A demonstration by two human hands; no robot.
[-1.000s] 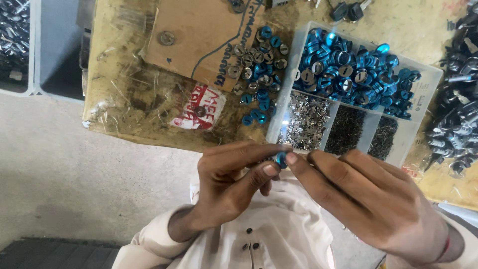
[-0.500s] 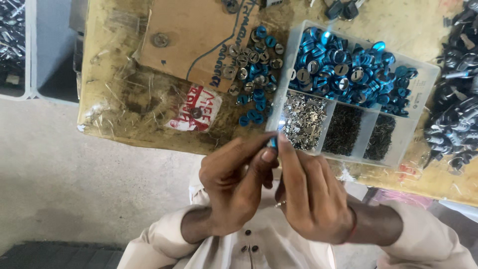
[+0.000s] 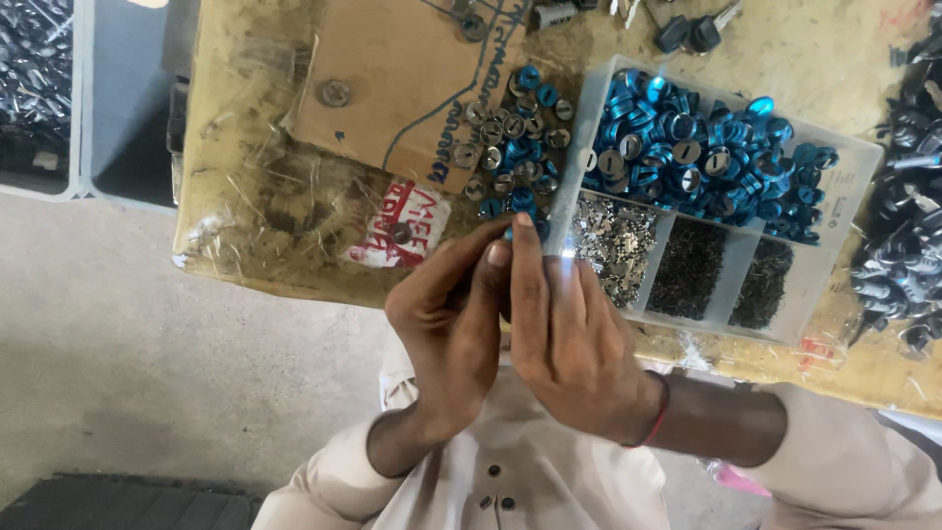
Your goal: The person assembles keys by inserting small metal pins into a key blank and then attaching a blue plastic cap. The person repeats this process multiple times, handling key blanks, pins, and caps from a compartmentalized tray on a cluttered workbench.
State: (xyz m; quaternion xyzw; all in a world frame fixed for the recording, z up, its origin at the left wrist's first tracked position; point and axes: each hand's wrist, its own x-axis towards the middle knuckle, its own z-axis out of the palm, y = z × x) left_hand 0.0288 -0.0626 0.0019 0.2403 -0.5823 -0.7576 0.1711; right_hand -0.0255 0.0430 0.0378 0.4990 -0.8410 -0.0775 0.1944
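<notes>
Hands meet over table edge [image 3: 294,285]: left hand [image 3: 446,324] and right hand [image 3: 574,344] fingertips [image 3: 518,231] pinch small blue cylinder part [image 3: 509,236], mostly hidden between them, just beside clear compartment box [image 3: 589,147].

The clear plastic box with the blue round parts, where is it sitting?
In the head view, the clear plastic box lies on the right of the workbench, just beyond the right hand, with a loose pile of blue parts at its left.
</notes>
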